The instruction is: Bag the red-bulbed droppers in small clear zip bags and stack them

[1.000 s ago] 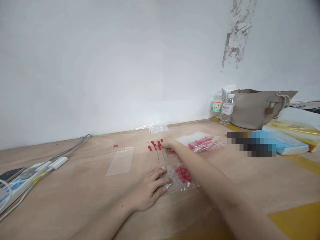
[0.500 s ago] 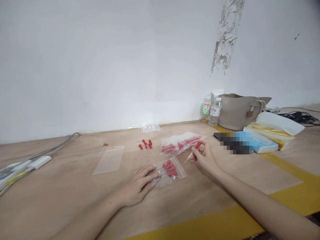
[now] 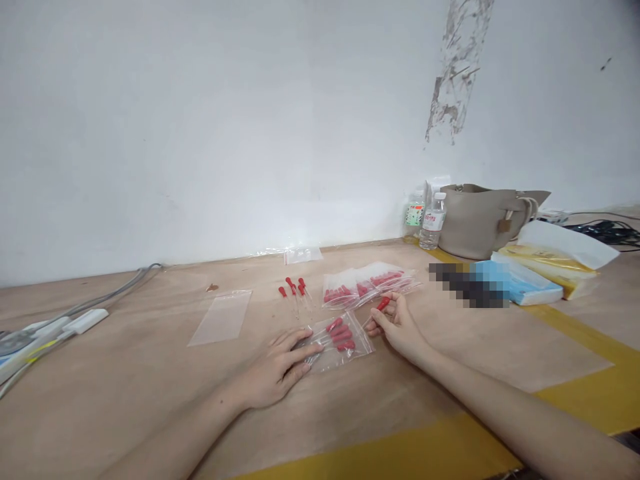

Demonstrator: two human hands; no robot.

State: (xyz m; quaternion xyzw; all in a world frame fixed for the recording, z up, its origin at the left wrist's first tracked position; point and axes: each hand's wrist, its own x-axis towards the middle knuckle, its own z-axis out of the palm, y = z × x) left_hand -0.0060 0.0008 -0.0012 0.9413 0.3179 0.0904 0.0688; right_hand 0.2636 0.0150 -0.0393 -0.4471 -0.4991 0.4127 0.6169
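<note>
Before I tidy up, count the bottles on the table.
2: a green-labelled bottle near the wall and a white-labelled bottle beside the grey bag. More may be hidden.

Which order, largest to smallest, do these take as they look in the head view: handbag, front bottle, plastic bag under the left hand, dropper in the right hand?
1. Handbag
2. Plastic bag under the left hand
3. Front bottle
4. Dropper in the right hand, partly hidden
</note>
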